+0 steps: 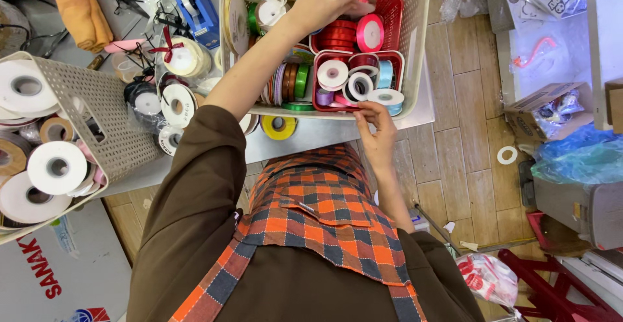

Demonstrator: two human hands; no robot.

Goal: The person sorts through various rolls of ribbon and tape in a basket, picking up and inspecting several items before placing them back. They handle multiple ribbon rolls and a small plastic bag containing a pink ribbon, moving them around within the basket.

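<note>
Ribbon rolls are being picked through in the white basket (422,49) on the table (311,134). A pink roll (366,2) in the far red tray (393,12) is being gripped by the curled left hand (324,0), while the near red tray (398,58) is being pinched at its edge by the right hand (376,137).

Left hand (328,0) reaches far with arm extended, fingers curled downward; right hand (376,130) nearer, fingers (366,109) pinched forward, wrist bent.

A craft or gift-wrapping workshop: baskets (415,49) crammed with ribbon spools (332,74), tape dispenser (195,4).
</note>
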